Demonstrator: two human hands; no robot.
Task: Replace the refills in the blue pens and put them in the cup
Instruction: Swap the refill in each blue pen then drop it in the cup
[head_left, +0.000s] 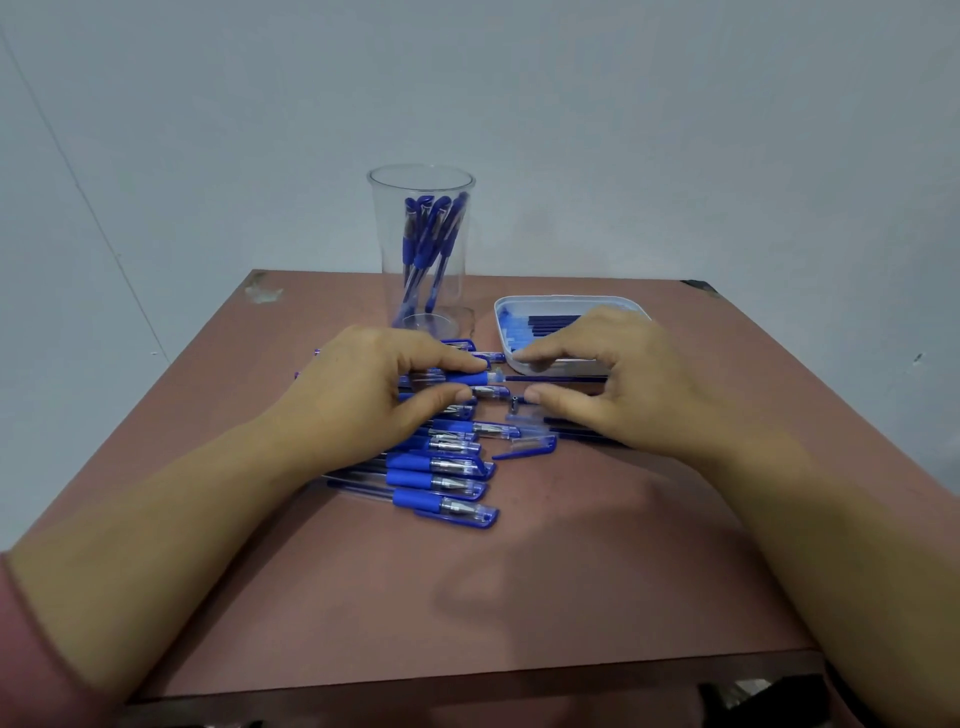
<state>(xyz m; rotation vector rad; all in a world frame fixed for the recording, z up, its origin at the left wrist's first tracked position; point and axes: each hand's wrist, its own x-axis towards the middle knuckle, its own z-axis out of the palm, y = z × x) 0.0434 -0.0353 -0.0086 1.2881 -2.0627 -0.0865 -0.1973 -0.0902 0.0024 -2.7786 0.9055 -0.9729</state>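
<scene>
The person leans over a pinkish counter (519, 571), forearms reaching in from the near edge, a pink sleeve (31, 649) at the near left corner. The left hand (374, 384) pinches one blue pen (467, 377) by its rubber grip, thumb below and forefinger on top, held level just above the heap. A thin dark refill (556, 379) sticks out of that pen's open end towards the right hand (613, 374). That hand's fingers are curled with thumb and forefinger apart on either side of the refill; from here I cannot tell whether it actually grips it.

Under the left hand, around the middle of the counter, lies a heap of capped pens (447, 467), all pointing sideways. A loose blue cap (524, 448) rests just right of the heap, and a small dark tip piece (514, 400), a bit blurred, sits near the right thumb.

By the far edge stands a tall clear cup (387, 249) with several blue pens upright inside. Beside it, towards the far right corner, a white tray (519, 301) holds more refills.
</scene>
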